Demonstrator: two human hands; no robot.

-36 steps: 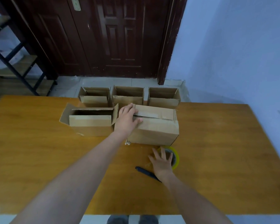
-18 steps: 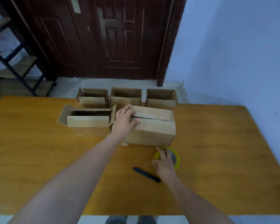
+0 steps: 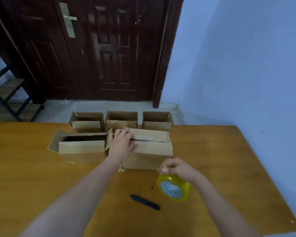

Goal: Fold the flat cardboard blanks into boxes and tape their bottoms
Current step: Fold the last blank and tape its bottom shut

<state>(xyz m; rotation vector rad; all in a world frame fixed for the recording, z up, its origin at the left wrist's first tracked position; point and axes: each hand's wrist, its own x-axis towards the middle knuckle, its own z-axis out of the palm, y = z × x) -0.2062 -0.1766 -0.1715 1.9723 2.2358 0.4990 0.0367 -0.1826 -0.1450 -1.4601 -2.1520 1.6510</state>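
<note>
While hand-pressed (image 3: 120, 145), corrugated rectangular box (image 3: 149, 151).

Brown cardboard boxes (image 3: 149, 147) stand at the frame's middle on an orange-yellow wooden table (image 3: 32, 182). The tape roll (image 3: 173, 187) at lower right is translucent yellow, with a white core showing a grey honeycomb pattern. A black pen-like tool (image 3: 144, 202) lies below centre. The panelled door (image 3: 99, 48) above is dark reddish brown; the wall (image 3: 246, 65), upper right, pale blue

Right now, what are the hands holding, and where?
Right hand pinches the yellow tape roll by its top rim. Left hand presses the closed cardboard box's flaps.
</note>
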